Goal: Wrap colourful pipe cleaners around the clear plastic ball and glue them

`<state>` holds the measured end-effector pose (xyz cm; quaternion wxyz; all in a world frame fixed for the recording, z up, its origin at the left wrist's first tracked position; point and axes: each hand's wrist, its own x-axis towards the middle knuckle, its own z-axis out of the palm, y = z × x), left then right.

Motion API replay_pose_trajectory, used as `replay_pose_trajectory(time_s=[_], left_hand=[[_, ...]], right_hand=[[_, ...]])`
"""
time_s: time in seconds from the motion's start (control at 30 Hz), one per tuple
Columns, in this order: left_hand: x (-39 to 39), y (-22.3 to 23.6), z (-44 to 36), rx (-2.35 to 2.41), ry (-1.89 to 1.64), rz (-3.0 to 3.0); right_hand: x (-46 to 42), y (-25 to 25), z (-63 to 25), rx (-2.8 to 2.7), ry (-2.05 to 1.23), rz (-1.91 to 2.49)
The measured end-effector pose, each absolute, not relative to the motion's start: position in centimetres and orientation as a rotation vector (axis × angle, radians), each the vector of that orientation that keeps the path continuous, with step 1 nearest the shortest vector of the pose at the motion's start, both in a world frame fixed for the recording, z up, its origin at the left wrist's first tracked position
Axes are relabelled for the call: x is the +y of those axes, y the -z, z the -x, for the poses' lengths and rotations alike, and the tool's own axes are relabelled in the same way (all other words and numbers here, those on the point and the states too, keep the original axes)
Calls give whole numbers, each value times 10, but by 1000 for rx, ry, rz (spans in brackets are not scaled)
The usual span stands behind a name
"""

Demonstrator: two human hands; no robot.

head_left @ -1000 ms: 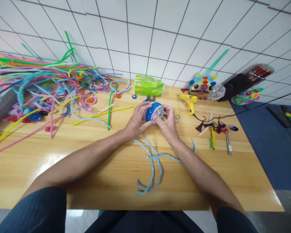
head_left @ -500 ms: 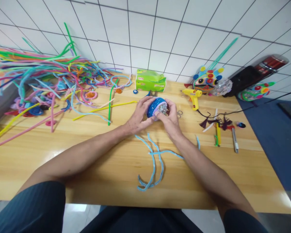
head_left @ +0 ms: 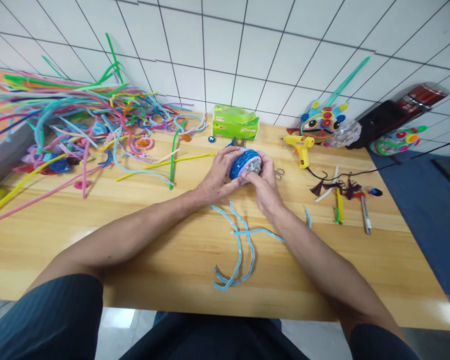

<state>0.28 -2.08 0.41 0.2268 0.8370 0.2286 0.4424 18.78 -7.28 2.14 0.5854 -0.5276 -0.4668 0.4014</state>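
Note:
Between both hands is a round ball-like craft piece (head_left: 243,162), wrapped in blue pipe cleaner with a lilac ring and a clear, glittery end. My left hand (head_left: 219,175) is closed around its left side. Gripping the right side is my right hand (head_left: 266,182), its thumb pressed on the front near the lilac ring. Several light blue pipe cleaners (head_left: 250,250) lie curved on the table just below the hands. Behind the ball, pliers (head_left: 237,143) are partly hidden, and scissors (head_left: 279,173) show their handles to the right.
A heap of coloured pipe cleaners (head_left: 78,107) covers the back left. A green tissue pack (head_left: 235,122) stands by the wall. To the right are a yellow glue gun (head_left: 301,149) with its cord, a decorated mask-like craft (head_left: 322,122), dark tassels (head_left: 350,189) and a utility knife (head_left: 366,215).
The camera view has shifted slightly, moving the whole scene a little. Both hands stay on the ball, which appears slightly turned.

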Motion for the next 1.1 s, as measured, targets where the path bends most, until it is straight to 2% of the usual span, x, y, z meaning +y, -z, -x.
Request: replay_pose_trajectory(time_s=[0.57, 1.1], left_hand=[[-21, -6, -2, 581, -1235, -2355], [-22, -11, 3, 592, -1178, -2162]], right_hand=[[-75, -17, -185, -1073, -908, 1245], [-84, -11, -188, -1244, -763, 1294]])
